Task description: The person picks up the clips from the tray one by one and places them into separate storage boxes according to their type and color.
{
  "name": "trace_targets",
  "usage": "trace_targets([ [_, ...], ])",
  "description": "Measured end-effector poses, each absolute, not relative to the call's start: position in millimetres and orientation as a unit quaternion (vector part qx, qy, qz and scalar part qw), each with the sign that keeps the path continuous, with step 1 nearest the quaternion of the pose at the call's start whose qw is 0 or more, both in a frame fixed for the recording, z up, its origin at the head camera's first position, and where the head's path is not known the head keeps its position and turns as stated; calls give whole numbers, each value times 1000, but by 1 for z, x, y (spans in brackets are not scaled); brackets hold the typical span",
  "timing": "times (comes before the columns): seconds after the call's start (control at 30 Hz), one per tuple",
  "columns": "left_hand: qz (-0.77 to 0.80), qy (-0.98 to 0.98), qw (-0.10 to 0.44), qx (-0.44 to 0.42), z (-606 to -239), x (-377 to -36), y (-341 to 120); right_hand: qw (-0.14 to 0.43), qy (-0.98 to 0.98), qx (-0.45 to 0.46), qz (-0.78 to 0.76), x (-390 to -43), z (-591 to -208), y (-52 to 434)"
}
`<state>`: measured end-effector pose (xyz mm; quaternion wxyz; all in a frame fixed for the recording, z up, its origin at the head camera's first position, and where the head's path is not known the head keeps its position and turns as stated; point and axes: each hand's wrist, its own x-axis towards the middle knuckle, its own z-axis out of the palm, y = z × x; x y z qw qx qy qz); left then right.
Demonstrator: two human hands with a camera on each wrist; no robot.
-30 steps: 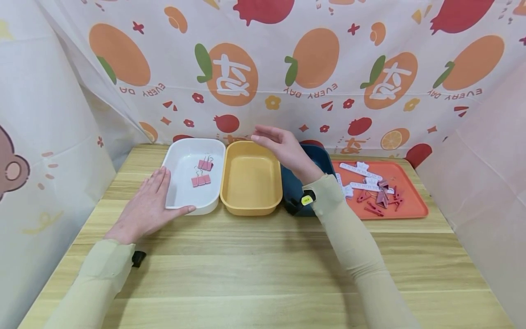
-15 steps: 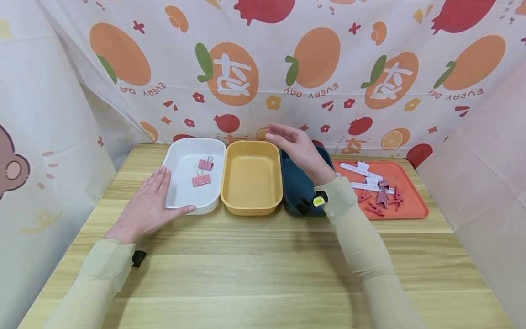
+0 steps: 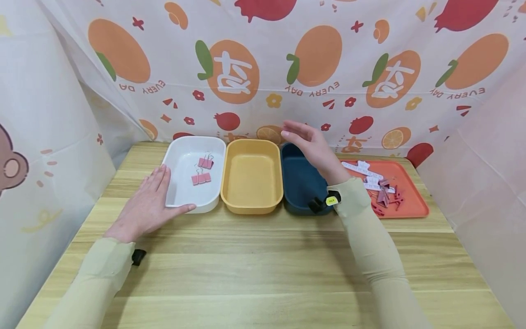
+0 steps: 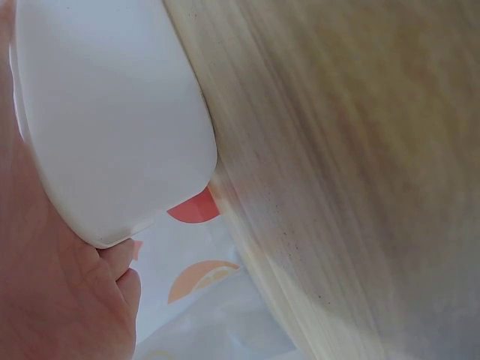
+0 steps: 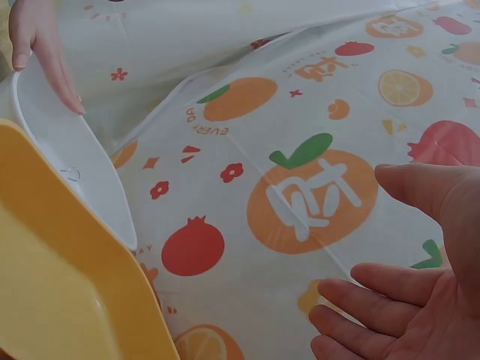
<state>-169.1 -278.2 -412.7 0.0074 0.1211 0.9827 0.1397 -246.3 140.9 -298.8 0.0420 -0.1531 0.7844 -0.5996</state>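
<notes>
My left hand (image 3: 145,201) rests against the near left corner of the white bin (image 3: 178,183), fingers along its left rim and thumb along its front. In the left wrist view the palm lies at the rim of that white bin (image 4: 120,120). Two pink binder clips (image 3: 201,178) lie inside. My right hand (image 3: 314,148) is held above the dark blue bin (image 3: 302,187), fingers extended and nothing in them. The right wrist view shows the same right hand (image 5: 412,292) with thumb and fingers apart.
A yellow bin (image 3: 251,183) stands between the white and blue ones. On the right, an orange tray (image 3: 411,201) bears ruler-shaped white clips (image 3: 363,171), binder clips (image 3: 383,196) and small red clothespins (image 3: 397,201). A fruit-print curtain (image 3: 271,59) hangs behind the wooden table (image 3: 246,274).
My right hand has moved rightward, from over the gap between the yellow and blue bins to over the blue bin, towards the orange tray. My left hand has stayed at the white bin.
</notes>
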Motion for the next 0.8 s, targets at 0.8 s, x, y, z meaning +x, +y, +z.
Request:
trace_targets([
  [0.8,139,982,-3,124,-413,-169,-278,13,801,-119,-587,-236,-298,189],
])
